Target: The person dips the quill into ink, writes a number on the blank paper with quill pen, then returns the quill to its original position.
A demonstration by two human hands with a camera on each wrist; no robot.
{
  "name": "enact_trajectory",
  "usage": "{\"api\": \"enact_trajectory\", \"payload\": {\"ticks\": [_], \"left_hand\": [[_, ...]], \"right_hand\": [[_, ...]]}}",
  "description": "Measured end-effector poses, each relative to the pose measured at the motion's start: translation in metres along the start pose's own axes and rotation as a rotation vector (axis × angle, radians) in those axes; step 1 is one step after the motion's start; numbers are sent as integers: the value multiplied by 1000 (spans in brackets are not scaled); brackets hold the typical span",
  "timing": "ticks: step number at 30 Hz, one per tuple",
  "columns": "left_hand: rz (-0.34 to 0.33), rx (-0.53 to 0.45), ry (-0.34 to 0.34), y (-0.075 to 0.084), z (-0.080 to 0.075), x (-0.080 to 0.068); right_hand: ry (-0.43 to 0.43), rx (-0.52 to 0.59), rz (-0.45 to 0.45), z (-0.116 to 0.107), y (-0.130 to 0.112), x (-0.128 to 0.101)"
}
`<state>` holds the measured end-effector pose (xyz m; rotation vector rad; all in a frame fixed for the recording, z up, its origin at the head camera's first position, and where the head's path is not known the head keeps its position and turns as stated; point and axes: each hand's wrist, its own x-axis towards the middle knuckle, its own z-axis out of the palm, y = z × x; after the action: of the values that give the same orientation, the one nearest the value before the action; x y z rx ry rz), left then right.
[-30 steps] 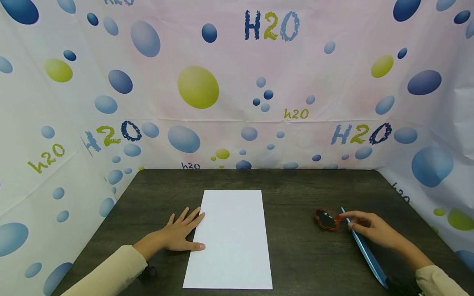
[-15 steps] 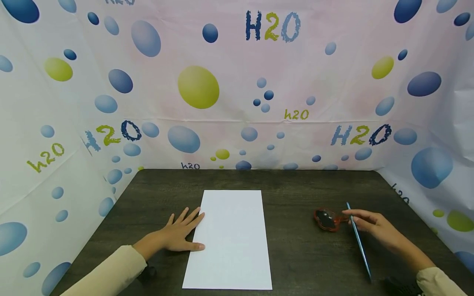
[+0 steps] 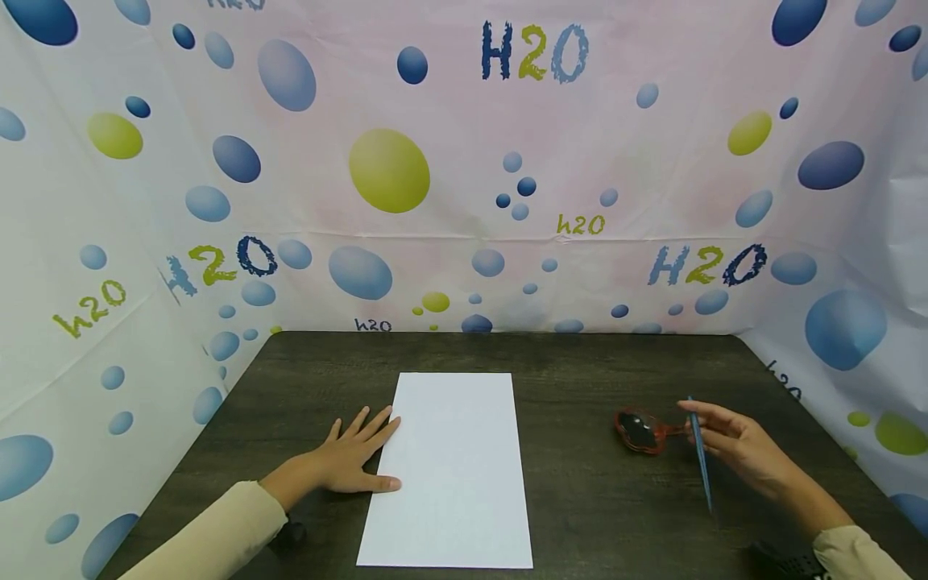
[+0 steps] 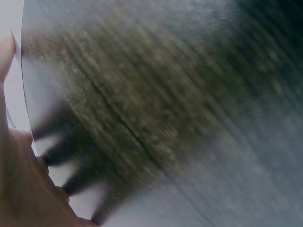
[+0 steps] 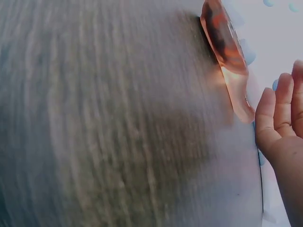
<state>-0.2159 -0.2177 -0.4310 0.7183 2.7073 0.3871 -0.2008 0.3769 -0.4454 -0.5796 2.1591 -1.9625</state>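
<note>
White paper: a portrait sheet lying flat on the dark wood-grain desk; taken as the landmark below.
Left hand: laid flat on the desk at the sheet's left edge, fingers straight and spread, fingertips touching that edge; nothing is held.
Right hand: well to the right of the sheet; a thin blue stick, possibly a brush or pen, is pinched between curled fingers and thumb.
Blue stick, axis: its long axis runs roughly from far to near, the far tip raised above the fingers, the near end pointing down toward the desk's front edge, slightly away from the sheet.
Red dish: a small red-orange translucent holder with a dark centre, set between the sheet and the right hand, just beside the fingertips.
Risk: the light pinch may be judged loose, so the stick could slip or roll; the dish could be knocked by the fingers, being so close.
Sheet risk: it could be shifted, since only its edge is touched.
</note>
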Motion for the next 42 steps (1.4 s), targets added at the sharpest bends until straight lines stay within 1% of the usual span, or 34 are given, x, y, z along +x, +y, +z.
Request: {"api": "enact_trajectory", "payload": {"ticks": [4,7,10,12,18,21,25,27,31,35,38,40,42], "left_hand": [[-4,-1,-2,0,0,0],[-3,-3,-5,-1,1,1],[-3,3,-3,-2,2,1],[-3,4,3,-1,1,1],[-10,22,6,-1,1,2],[-8,24,5,-2,2,2],[-5,26,2,-4,3,3],[-5,26,1,-4,3,3],[0,14,-2,-5,3,3],[5,9,-8,-6,4,3],[4,10,-8,-5,4,2],[1,11,-7,-4,3,2],[-2,13,-5,-3,2,2]], "right_hand": [[41,19,2,4,1,1],[77,36,-16,6,3,3],[113,26,-35,9,5,6],[149,-17,-50,11,6,8],[265,-208,-127,17,4,12],[325,-254,-160,19,4,13],[381,-333,-154,21,4,14],[384,-362,-151,21,4,13],[348,-333,-144,20,3,12],[323,-376,-105,21,0,12],[284,-408,-41,20,-3,13],[246,-385,23,19,-6,14],[218,-396,76,17,-8,15]]}}
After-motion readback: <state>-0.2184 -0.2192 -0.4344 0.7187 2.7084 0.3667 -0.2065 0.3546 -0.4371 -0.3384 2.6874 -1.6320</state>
